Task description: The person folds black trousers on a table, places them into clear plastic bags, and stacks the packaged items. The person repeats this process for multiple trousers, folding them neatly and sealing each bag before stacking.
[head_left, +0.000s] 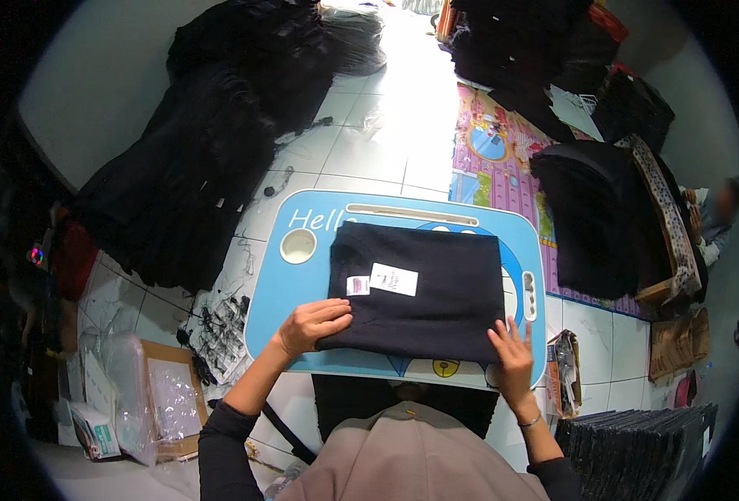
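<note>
A folded black garment (424, 321) lies flat on a light blue lap table (273, 292) in front of me. A white paper tag (394, 280) and a smaller label (358, 285) show on its upper left part. My left hand (312, 326) has its fingers pressed together over the garment's lower left edge; its thumb is hidden. At the lower right corner, my right hand (513, 355) touches the cloth with fingers stretched and spread.
Large heaps of black clothing (194, 159) stand at the far left and far right. A cardboard box with plastic wrap (169, 392) is at lower left. A stack of black packets (637, 447) sits at lower right. Another person (712, 221) is at the right edge.
</note>
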A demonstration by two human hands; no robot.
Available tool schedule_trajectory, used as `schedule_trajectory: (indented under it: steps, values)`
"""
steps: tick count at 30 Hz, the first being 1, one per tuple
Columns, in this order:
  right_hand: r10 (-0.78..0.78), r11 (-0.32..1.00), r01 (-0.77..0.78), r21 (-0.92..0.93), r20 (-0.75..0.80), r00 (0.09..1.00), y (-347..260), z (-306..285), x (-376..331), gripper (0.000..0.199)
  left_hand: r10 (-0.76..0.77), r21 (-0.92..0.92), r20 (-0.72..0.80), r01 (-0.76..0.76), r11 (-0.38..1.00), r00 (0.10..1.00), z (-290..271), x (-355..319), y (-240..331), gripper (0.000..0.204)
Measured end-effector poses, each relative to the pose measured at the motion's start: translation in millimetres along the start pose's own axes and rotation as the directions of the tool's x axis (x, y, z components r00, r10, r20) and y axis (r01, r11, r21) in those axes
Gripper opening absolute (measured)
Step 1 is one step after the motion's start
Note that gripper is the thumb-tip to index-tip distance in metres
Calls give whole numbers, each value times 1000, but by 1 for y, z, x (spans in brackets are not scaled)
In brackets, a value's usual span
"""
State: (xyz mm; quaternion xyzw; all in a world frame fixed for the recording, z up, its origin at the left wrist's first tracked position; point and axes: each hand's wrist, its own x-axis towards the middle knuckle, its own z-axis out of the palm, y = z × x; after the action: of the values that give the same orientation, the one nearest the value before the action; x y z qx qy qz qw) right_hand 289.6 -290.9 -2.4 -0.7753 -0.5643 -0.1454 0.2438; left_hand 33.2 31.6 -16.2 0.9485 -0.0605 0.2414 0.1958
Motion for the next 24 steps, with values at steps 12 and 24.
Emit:
schedule_trajectory:
  steps: [12, 24]
  values:
    - [504, 815, -447, 369, -70, 861, 23, 19, 87, 21, -851, -242, 382, 927, 285, 361, -10, 87, -56, 66]
    - [-26, 813, -274, 514, 502, 865, 51, 65, 163, 34, -852, -247, 414, 940, 233, 320, 10, 89, -80, 71]
